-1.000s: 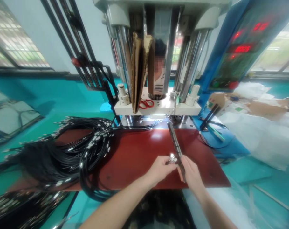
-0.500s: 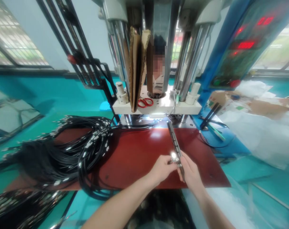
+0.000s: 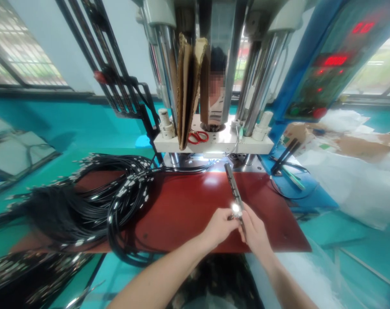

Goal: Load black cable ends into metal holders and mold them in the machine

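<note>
My right hand (image 3: 254, 229) is closed around the near end of a long, narrow dark metal bar with slots (image 3: 232, 182). The bar points away from me toward the press, over the red-brown board. Against the bar's left side, my left hand (image 3: 221, 225) is closed in a pinch at a small shiny piece (image 3: 236, 209). Glare and the fingers hide what kind of piece it is. Beyond the bar's far end stands the press, with its white plate (image 3: 214, 147) above a lit metal bed.
Coiled black cables (image 3: 124, 193) with pale ends cover the left of the red-brown board (image 3: 182, 206). Red-handled scissors (image 3: 198, 137) and folded cardboard (image 3: 185, 94) rest on the press plate. A blue control box (image 3: 330, 64) and white bags (image 3: 346, 180) are at right.
The bar has tilted slightly, and its near end below my right hand is now hidden. Both hands stay almost in place, and the view has shifted a little.
</note>
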`<control>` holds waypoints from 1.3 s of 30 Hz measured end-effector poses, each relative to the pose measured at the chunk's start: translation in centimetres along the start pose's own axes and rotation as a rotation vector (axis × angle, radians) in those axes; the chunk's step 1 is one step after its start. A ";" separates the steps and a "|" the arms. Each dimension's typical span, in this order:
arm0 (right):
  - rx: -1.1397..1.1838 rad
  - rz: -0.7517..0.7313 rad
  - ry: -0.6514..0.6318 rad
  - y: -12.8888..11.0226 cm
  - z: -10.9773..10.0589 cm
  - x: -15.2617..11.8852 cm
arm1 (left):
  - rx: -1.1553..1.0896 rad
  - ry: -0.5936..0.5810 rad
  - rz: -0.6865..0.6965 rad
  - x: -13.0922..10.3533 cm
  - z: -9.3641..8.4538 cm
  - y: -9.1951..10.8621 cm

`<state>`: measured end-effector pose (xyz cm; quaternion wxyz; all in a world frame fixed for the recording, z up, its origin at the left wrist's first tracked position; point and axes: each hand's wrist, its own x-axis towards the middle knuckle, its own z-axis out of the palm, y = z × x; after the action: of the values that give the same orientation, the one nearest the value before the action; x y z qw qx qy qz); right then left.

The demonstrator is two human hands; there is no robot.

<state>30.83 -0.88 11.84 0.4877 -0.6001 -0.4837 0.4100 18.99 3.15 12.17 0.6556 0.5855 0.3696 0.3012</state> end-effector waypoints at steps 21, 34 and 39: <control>0.057 0.052 -0.019 0.5 -0.2 -0.1 | -0.069 0.081 -0.091 0.6 -0.6 -0.2; 0.095 0.087 0.015 0.4 -0.3 -0.1 | -0.107 0.124 -0.049 0.5 -2.0 0.9; 0.106 0.087 -0.005 0.4 -0.4 -0.2 | -0.078 0.154 -0.056 0.4 -1.7 0.7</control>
<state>31.23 -1.15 11.51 0.4992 -0.5927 -0.4361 0.4575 17.78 4.48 12.79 0.6557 0.5241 0.4233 0.3408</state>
